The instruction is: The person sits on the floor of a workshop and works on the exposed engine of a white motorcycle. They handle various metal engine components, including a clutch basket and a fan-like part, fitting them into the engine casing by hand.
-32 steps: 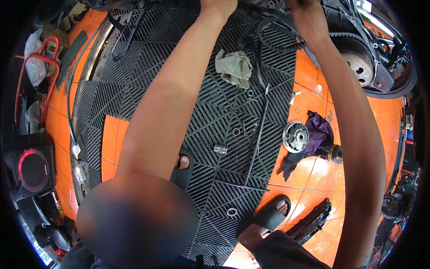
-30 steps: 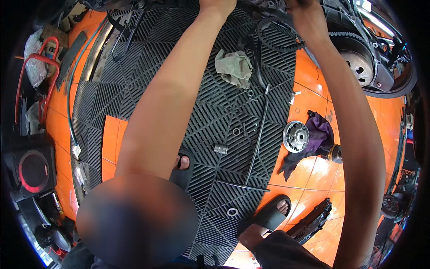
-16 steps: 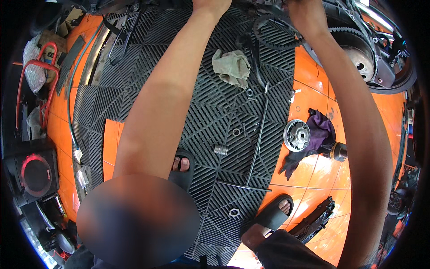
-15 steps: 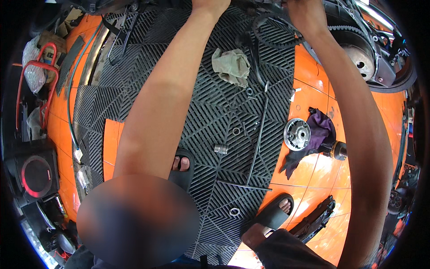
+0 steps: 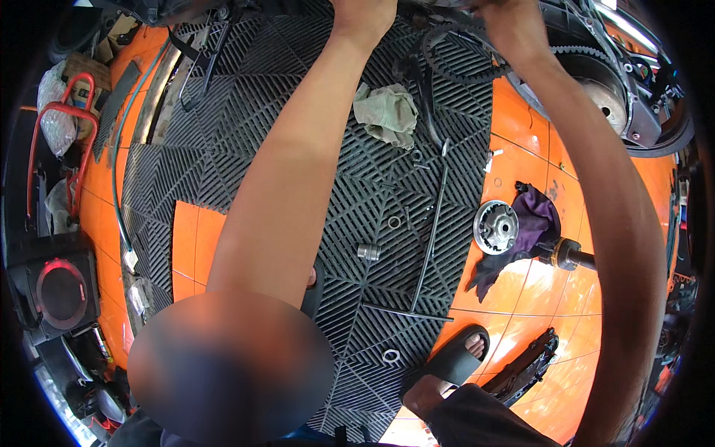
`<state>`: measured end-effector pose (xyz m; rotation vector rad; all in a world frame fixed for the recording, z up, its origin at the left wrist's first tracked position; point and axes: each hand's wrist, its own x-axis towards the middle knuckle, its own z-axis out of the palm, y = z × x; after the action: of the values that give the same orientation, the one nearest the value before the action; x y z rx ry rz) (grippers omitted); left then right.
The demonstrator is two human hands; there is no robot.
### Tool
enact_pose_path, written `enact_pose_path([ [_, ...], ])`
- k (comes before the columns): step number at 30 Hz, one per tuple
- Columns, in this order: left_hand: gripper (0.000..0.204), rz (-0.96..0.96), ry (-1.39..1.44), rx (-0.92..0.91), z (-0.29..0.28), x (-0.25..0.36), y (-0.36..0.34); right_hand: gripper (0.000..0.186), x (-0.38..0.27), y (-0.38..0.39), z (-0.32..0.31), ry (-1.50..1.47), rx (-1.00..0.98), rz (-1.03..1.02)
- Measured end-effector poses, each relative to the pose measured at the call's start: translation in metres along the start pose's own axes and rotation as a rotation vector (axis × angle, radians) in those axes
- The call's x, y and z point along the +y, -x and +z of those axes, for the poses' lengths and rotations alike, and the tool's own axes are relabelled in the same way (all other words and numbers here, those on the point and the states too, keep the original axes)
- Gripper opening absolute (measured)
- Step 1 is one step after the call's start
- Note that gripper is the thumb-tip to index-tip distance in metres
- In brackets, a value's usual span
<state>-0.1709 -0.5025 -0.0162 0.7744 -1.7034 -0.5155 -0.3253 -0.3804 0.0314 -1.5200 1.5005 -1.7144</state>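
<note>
At the top edge, my left hand (image 5: 365, 21) reaches up against the dark underside of a vehicle. Further right my right hand (image 5: 514, 28) is raised to the same machine, beside a black toothed drive belt (image 5: 447, 72). Both hands' fingers run out of the picture or are hidden, so any grip cannot be made out. A round metal clutch drum (image 5: 612, 112) sits right of my right wrist, partly covered by the forearm. Below my left hand, a crumpled grey-green cloth (image 5: 387, 112) lies on the black ribbed mat (image 5: 350, 186).
On the mat lie a T-handle wrench (image 5: 430, 253), a metal cylinder (image 5: 368, 252), a ring (image 5: 394, 222) and a nut (image 5: 390, 357). A metal pulley disc (image 5: 495, 227) rests on a purple cloth (image 5: 540, 216) beside a power tool (image 5: 566, 254). A red metal frame (image 5: 91, 119) and a speaker (image 5: 63, 290) stand left.
My left arm and hand have shifted right and slightly down. The right forearm has moved a little right, showing more of the power tool. The parts on the floor lie as before.
</note>
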Motion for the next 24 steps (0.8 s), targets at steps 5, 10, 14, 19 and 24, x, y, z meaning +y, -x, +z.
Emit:
enact_pose_path([
  [5,0.050,0.141,0.074,-0.151,-0.012,-0.022,-0.003,0.019,-0.041,0.006,0.005,0.224,0.106,0.039],
  [10,0.030,0.683,-0.456,-0.003,-0.002,-0.017,-0.021,0.038,-0.035,0.020,0.001,0.508,0.043,0.147],
  [14,0.023,0.381,-0.125,0.093,0.008,-0.011,-0.027,0.047,-0.039,0.008,-0.004,0.561,-0.125,0.227],
  [19,0.028,0.498,-0.205,0.104,0.005,-0.005,-0.019,0.047,-0.011,-0.004,0.001,0.422,-0.086,0.231],
  [24,0.043,0.140,-0.268,0.121,0.020,0.010,0.001,0.023,0.034,-0.011,0.005,-0.929,0.117,0.209],
])
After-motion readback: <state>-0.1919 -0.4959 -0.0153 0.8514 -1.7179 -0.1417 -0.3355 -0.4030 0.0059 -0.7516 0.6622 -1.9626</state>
